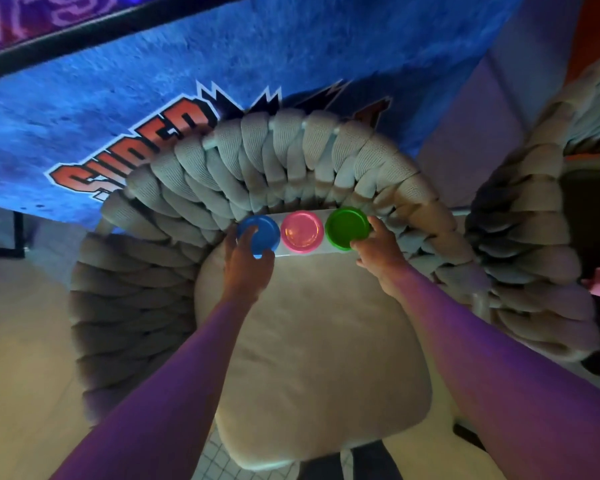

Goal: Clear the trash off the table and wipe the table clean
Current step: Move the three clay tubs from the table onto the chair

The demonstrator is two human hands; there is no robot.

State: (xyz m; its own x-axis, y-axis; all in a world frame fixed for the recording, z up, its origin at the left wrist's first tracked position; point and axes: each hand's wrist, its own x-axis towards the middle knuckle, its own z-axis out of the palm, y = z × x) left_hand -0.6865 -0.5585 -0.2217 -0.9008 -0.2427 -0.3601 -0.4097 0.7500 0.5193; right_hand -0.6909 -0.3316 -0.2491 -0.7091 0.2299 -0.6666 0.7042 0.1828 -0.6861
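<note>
A white strip-shaped tray (326, 250) lies at the back of a chair's beige seat cushion (319, 341). On it stand three round lidded tubs in a row: blue (262, 233), pink (302, 232) and green (347, 227). My left hand (246, 265) wraps its fingers around the blue tub at the tray's left end. My right hand (378, 251) grips the green tub at the right end. The pink tub stands untouched between them. No table surface shows in this view.
The chair has a thick woven rope backrest (291, 161) curving around the seat. A second similar chair (541, 209) stands at the right. A blue arcade cabinet panel (118, 109) with orange lettering rises behind. Pale floor (21, 341) lies to the left.
</note>
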